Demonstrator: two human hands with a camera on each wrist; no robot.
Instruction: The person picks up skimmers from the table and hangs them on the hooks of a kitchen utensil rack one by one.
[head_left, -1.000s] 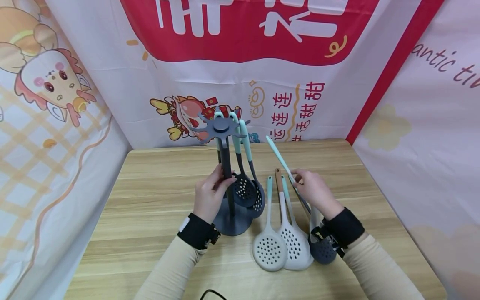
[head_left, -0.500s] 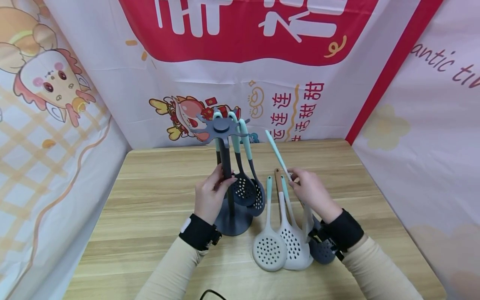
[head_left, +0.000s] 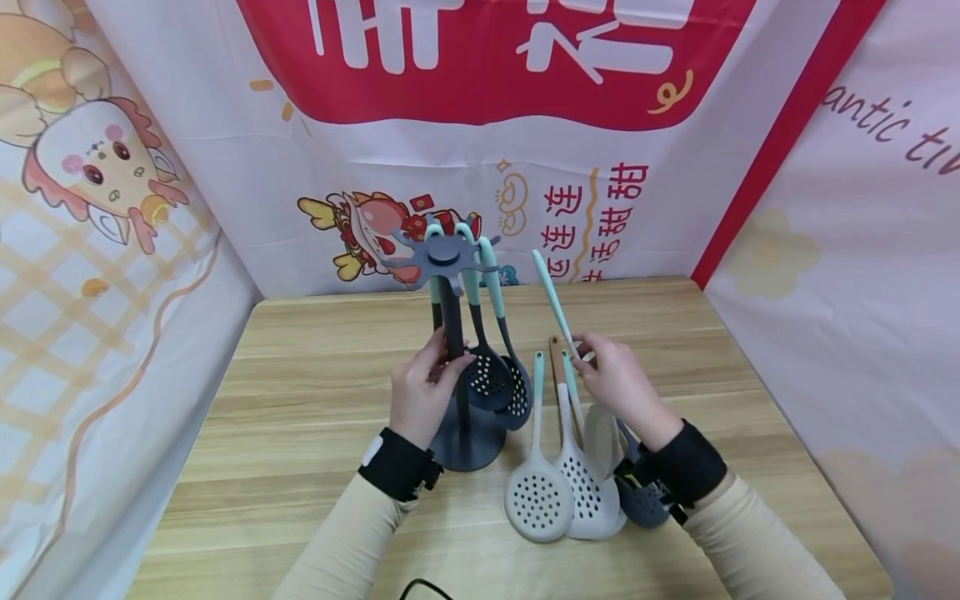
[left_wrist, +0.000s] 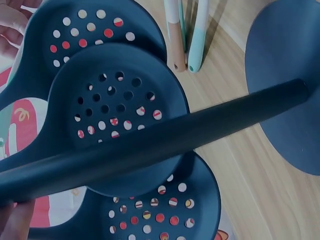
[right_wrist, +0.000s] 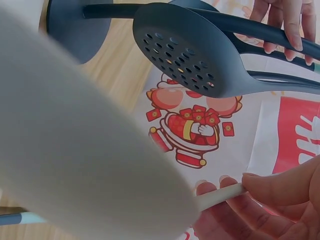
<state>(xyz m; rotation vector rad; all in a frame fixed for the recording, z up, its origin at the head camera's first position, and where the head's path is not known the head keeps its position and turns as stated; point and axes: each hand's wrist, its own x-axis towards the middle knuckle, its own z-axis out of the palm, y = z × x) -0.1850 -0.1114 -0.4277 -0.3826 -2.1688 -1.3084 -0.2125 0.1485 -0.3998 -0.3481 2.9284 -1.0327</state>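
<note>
My left hand (head_left: 426, 385) grips the post of a dark utensil stand (head_left: 442, 258) with a hooked top and round base. Dark skimmers (head_left: 491, 382) with mint handles hang from the hooks; several overlap in the left wrist view. My right hand (head_left: 618, 375) pinches the thin shaft of a pale kitchen utensil with a mint handle (head_left: 552, 292), to the right of the stand. Its handle slants up and away, and its broad pale head (right_wrist: 90, 140) hangs below the hand, showing no holes in the right wrist view.
On the wooden table (head_left: 300, 400) lie a pale round skimmer (head_left: 538, 500), a pale slotted turner with a wooden handle (head_left: 588, 492), and a dark perforated utensil (head_left: 645, 504) partly behind my right wrist. A black cable (head_left: 425, 582) shows at the front edge. Printed cloth (head_left: 247, 167) surrounds the table.
My right hand has drawn the pale utensil slightly left toward the stand and raised it, so its head now overlaps the turner. My left hand stays on the post.
</note>
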